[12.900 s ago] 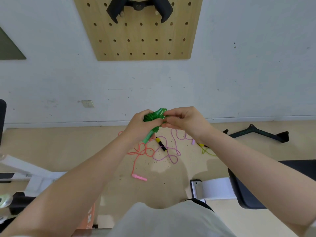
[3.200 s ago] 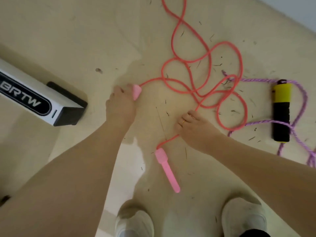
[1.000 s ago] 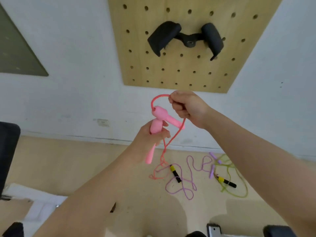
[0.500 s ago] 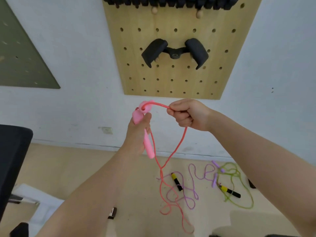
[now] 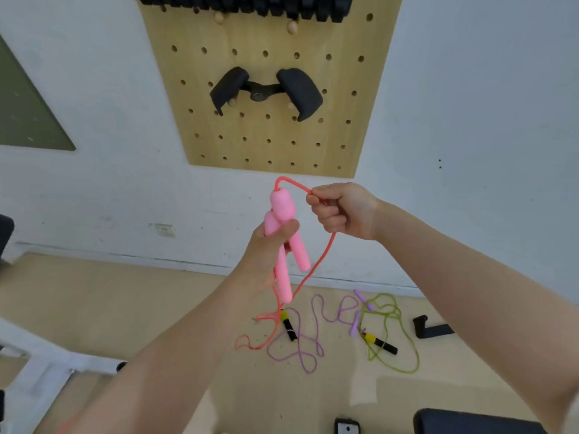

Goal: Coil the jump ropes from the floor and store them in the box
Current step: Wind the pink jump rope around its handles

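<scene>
pink jump rope handles, both together in the left hand, fingers wrapped round the pair, thumb across the front, handles pointing down and splayed a bit. right hand just right of them, fist closed, pinching the coral-red cord near the top of one handle. cord arcs from handle top to the right hand, then hangs in a loop down to the floor, where its tail lies in loose curls left of centre. purple jump rope on the floor beyond, squiggled, one black-and-yellow handle touching the red cord's tail. green jump rope right of it, looped, black-and-yellow handle on it, lilac handle pieces near its far end. wooden pegboard on the far wall with a black double-grip attachment hung on pegs. box not seen. black bar piece on the floor far right.
</scene>
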The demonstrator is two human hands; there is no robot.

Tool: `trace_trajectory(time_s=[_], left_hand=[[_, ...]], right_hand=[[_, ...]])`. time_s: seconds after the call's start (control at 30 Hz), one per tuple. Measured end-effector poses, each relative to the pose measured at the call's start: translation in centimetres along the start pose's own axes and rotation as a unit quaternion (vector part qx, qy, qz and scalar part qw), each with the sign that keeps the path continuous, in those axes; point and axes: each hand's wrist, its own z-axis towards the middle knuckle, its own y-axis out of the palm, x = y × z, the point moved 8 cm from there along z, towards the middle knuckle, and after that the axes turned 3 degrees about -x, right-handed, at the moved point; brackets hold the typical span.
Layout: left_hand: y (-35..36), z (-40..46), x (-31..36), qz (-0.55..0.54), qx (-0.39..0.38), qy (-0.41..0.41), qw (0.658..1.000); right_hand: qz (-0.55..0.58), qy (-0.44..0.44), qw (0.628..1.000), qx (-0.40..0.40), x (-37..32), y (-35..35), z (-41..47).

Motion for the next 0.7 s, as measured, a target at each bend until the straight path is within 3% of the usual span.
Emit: trace_trajectory(time_s=[0.1,0.17,0.27,0.4,0.5,0.63,0.7], left_hand=[[2.0,-0.9,-0.9,-0.088,-0.009,0.002,0.996],[3.1,-1.8,-1.1,-0.063,-0.025,-0.004,0.998],[5.1,-3.4,-1.8,0.021,-0.089,-0.042,0.995],[7.3,-4.9,-3.4,0.051,-0.162,-0.091,0.981],[7.9,-5.2,-3.7,0.072,-0.157,-0.105,0.979],[9.7,-6.4,-3.7,0.115,-0.168,-0.111,0.973],[9.9,-6.5,-3.9,0.106,-0.144,-0.106,0.978]], right_hand=[[-0.049,0.008,0.997,0.067,1.2,-2.2,-1.3],[-0.147,0.023,0.984,0.1,2.4,-3.6,-2.5],[-0.285,0.031,0.956,0.058,5.1,-4.2,-4.0],[-0.342,-0.032,0.939,0.001,6.7,-2.3,-5.6],[-0.352,-0.06,0.934,0.007,6.8,-2.0,-6.4],[-0.444,-0.096,0.891,0.0,6.4,-1.1,-7.7],[-0.434,-0.098,0.896,0.018,6.2,-1.2,-8.0]])
